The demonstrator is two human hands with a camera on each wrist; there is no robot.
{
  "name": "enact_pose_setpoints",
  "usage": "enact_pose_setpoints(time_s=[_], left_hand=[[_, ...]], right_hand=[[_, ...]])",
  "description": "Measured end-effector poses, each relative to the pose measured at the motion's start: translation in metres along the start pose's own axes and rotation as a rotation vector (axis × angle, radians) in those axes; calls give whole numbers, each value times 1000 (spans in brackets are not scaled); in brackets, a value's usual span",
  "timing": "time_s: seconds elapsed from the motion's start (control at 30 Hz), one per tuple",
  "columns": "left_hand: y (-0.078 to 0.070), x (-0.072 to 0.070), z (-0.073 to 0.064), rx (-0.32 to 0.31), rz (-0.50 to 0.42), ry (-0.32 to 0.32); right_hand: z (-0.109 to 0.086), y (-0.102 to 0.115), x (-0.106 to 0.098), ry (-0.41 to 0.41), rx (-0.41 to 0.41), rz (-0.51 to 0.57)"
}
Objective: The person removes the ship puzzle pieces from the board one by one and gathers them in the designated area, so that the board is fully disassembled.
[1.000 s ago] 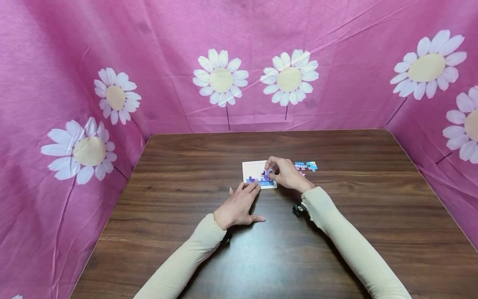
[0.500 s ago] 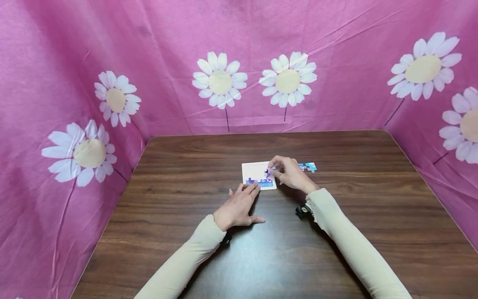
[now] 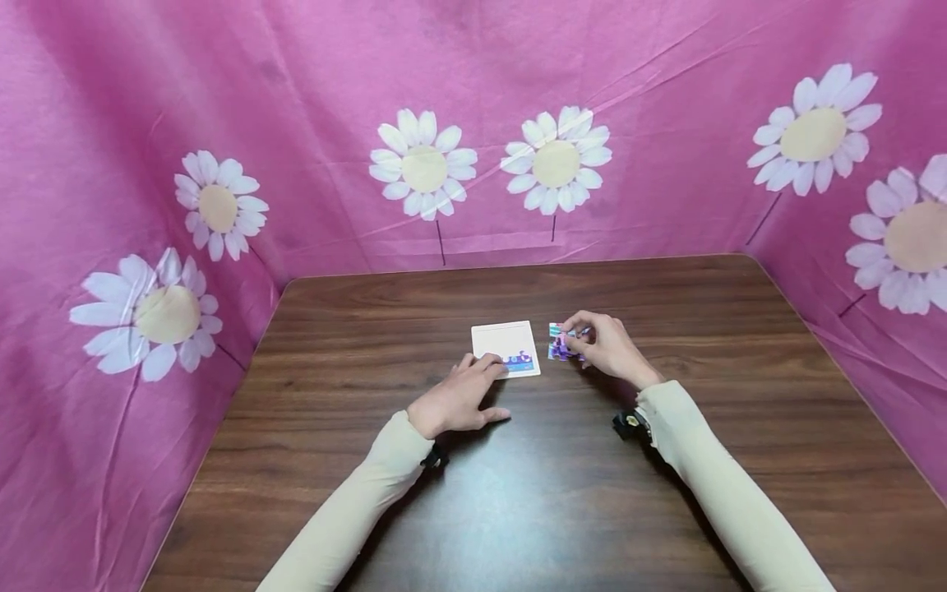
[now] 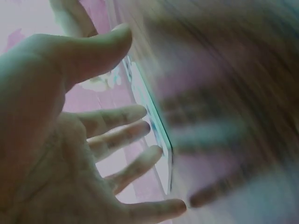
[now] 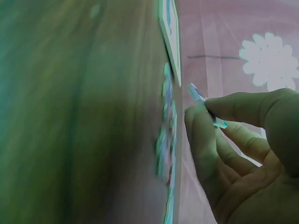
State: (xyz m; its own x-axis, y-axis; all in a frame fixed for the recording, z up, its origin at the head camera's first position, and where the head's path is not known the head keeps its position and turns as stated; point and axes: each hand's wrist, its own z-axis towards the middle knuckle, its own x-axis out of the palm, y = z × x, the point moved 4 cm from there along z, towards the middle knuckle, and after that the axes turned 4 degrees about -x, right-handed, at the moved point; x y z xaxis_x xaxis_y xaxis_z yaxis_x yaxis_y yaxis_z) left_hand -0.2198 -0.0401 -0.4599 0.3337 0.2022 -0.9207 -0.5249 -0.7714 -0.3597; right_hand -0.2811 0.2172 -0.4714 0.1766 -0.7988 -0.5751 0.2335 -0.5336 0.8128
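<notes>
On the table lies a white puzzle tray (image 3: pixel 501 335) with a blue and purple strip of pieces along its near edge. My left hand (image 3: pixel 457 399) has its fingers extended, fingertips at the tray's near left edge; in the left wrist view the tray (image 4: pixel 163 172) shows just past these fingers. To the tray's right lie several loose purple and blue puzzle pieces (image 3: pixel 558 344), partly hidden by my right hand (image 3: pixel 612 349). In the right wrist view, thumb and index finger pinch a small puzzle piece (image 5: pixel 195 92) above the loose pieces (image 5: pixel 164 154). Its picture is too blurred to read.
The brown wooden table (image 3: pixel 355 345) reaches back to a pink curtain (image 3: pixel 488 74) printed with white flowers, which also hangs at both sides. A black wrist camera (image 3: pixel 629 423) sits under the right sleeve.
My right hand has moved from over the tray's right side to the loose pieces, uncovering that side. A purple piece at the tray's right has gone from there. My left hand stays at the tray.
</notes>
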Motion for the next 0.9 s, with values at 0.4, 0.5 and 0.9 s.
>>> enact_pose_setpoints(time_s=[0.4, 0.5, 0.9], left_hand=[[12, -4, 5, 125, -27, -43], [13, -6, 4, 123, -37, -36], [26, -5, -9, 24, -77, 3]], right_hand=[[-24, -21, -36, -26, 63, -64], [-28, -25, -44, -42, 79, -88], [-41, -36, -53, -12, 140, -105]])
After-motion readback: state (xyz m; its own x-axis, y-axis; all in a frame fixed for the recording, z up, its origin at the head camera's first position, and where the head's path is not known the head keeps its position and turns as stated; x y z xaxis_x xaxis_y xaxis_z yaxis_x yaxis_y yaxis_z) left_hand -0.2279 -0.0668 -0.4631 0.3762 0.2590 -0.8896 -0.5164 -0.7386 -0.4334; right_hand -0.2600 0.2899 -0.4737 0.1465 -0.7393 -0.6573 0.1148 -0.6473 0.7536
